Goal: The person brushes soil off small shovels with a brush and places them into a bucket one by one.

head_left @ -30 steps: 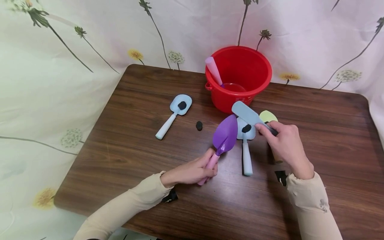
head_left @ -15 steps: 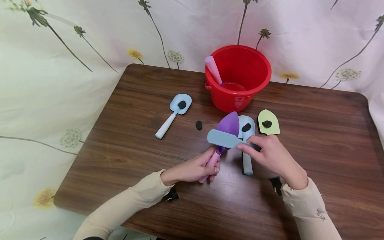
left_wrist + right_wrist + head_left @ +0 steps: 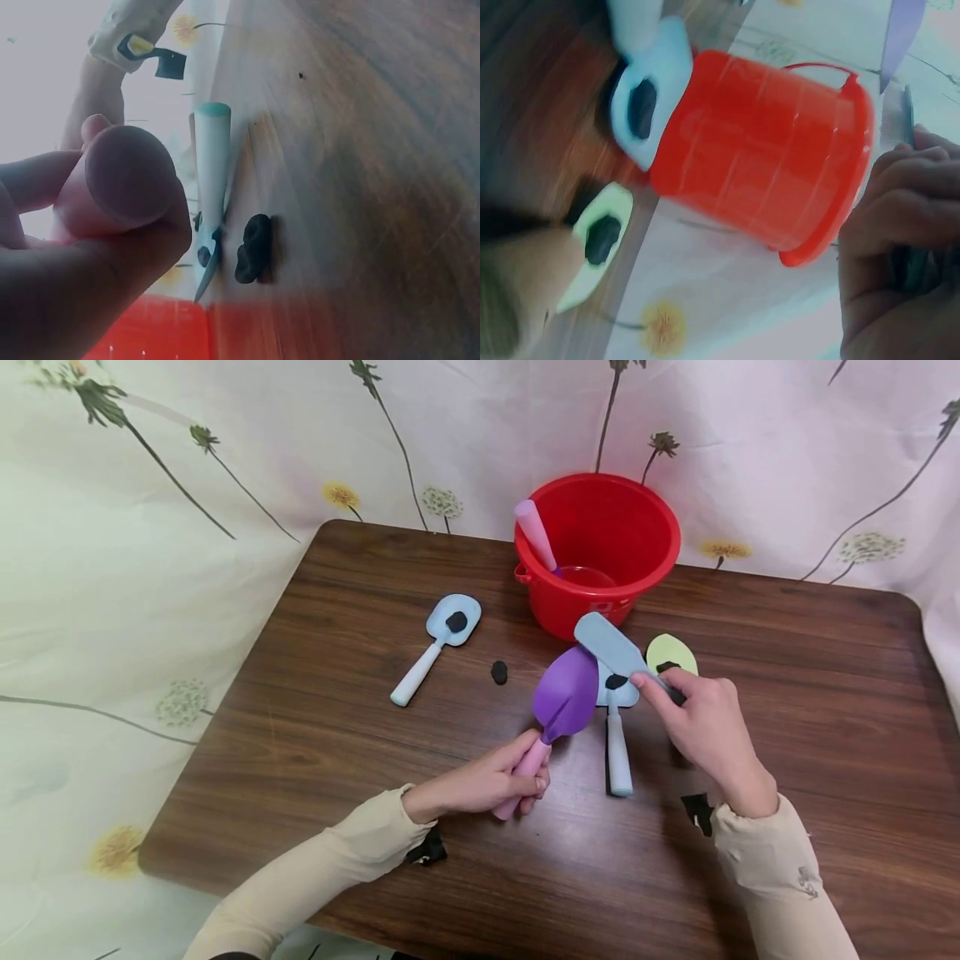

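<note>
My left hand (image 3: 495, 781) grips the pink handle of a purple garden trowel (image 3: 564, 689), its blade pointing up and away. The handle's butt end (image 3: 131, 176) fills the near part of the left wrist view. In my right hand (image 3: 712, 722) is a flat, rounded grey-blue tool (image 3: 609, 642) with a dark handle; its kind is unclear. The tool's head is over the tip of the purple blade; whether they touch I cannot tell. Beneath lies a light-blue trowel (image 3: 618, 752) bearing a black lump (image 3: 617, 682). Fingers partly hide a green trowel (image 3: 669, 649) with another lump.
A red bucket (image 3: 562, 610) stands at the back, with a pink-handled tool (image 3: 534, 535) leaning inside it. Left of it another light-blue trowel (image 3: 416, 675) carries a black lump (image 3: 456, 622). One loose black lump (image 3: 498, 672) lies on the brown table (image 3: 315, 718).
My right hand swept the grey-blue tool left and down across the purple blade, then back up and right. The left hand stays nearly still, holding the purple trowel.
</note>
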`<action>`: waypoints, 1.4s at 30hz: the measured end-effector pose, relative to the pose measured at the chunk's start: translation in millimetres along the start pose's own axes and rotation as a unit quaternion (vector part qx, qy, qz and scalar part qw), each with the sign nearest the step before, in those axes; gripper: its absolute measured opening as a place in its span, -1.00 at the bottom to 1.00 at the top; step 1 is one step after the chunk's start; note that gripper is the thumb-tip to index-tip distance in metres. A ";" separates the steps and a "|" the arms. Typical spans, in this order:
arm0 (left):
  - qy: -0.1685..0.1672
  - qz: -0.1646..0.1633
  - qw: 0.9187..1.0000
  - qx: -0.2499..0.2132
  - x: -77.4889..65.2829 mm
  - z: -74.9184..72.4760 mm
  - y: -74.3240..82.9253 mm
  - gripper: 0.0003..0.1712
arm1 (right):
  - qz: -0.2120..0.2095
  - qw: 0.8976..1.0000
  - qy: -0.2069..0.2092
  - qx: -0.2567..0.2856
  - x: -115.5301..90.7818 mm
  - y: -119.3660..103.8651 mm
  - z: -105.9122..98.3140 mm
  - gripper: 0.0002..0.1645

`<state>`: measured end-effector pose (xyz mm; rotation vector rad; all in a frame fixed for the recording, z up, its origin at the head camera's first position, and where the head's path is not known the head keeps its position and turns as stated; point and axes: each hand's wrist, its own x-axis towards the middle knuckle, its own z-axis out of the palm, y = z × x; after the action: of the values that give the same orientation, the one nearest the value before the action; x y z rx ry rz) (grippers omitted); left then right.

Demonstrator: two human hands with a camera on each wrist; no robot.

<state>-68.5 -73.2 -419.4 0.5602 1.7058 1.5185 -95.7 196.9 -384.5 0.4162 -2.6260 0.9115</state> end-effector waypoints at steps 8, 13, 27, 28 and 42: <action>-0.013 0.029 0.999 0.012 2.7 -4.7 2.3 -0.67 | -0.112 0.987 -0.111 0.045 -6.7 -20.8 7.3 -0.76; -0.012 0.028 0.997 0.065 2.0 -4.7 2.1 -0.62 | -0.146 0.984 -0.101 0.029 -7.8 -26.1 7.3 -0.72; 0.044 0.019 0.987 0.154 -4.2 -5.9 1.9 -0.71 | -0.076 0.996 -0.011 -0.046 -3.2 -9.9 -17.9 -0.71; 0.043 0.017 0.987 0.157 -4.4 -5.8 2.3 -0.71 | -0.066 0.996 0.000 -0.059 -3.3 -8.2 -19.0 -0.66; 0.027 0.021 0.992 0.125 -3.5 -11.1 4.6 -0.61 | -0.106 0.988 -0.090 0.059 -15.7 -2.3 -13.6 -0.74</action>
<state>-75.8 -81.9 -414.1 0.6933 1.9518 1.3676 -77.8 206.4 -379.4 0.8274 -2.6272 1.0024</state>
